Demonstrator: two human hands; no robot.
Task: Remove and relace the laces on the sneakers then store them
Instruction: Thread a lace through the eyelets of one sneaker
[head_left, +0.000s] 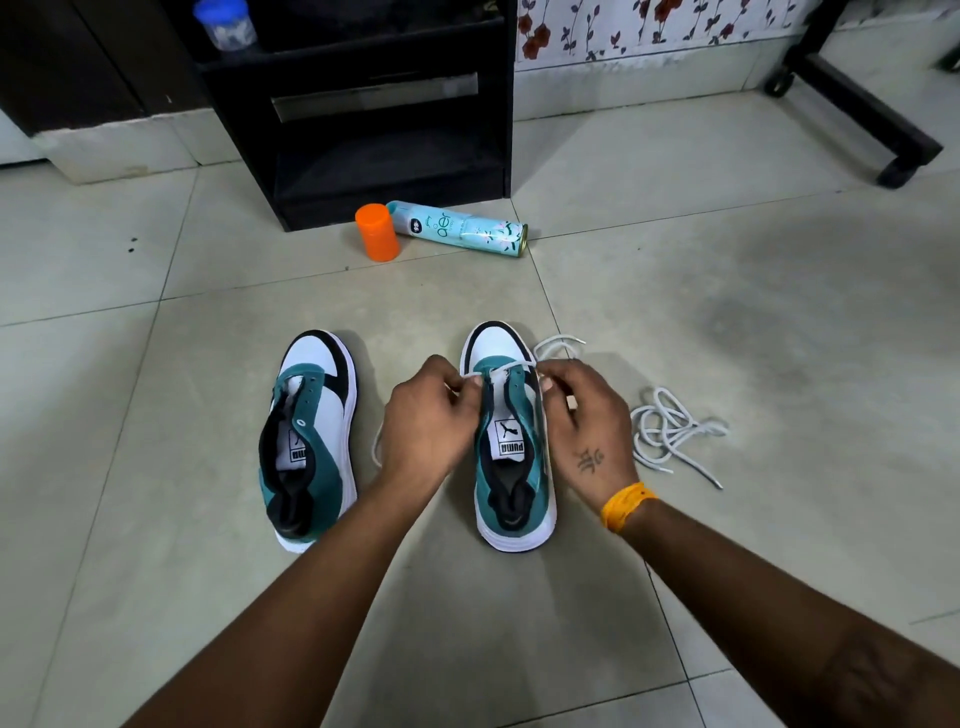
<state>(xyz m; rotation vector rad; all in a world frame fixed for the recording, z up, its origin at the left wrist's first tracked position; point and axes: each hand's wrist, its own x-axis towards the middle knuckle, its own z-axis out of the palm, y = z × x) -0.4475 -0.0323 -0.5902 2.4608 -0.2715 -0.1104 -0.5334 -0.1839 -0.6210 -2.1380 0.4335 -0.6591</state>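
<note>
— Progress first: where does the job stand?

— Lacing has only begun, I'd judge. One white lace (500, 370) crosses the lowest eyelets of the right-hand sneaker (511, 457), just right of the frame's centre, and nothing is threaded above that. The left-hand sneaker (311, 441), left of centre, has bare eyelets and no lace at all. Its lace seems to be the loose white lace (670, 431) in a heap on the floor at mid-right, well apart from it.

— And the hands?

— Both curl in over the right-hand sneaker's throat. The left hand (426, 415) pinches the lace on one side, the right hand (587, 415) pinches it on the other, with the ends trailing out to either side.

— So what remains?

— Nearly all of it, in my view: the rest of this shoe, the whole of the other, then storing the pair.

— Counts?

— Two sneakers, two laces, two hands. Above centre, one orange container (377, 231) stands just beside one pale-blue spray can (462, 228) lying on its side, before a black cabinet (363, 104). One blue-lidded jar (224, 23) sits at upper left.
</note>
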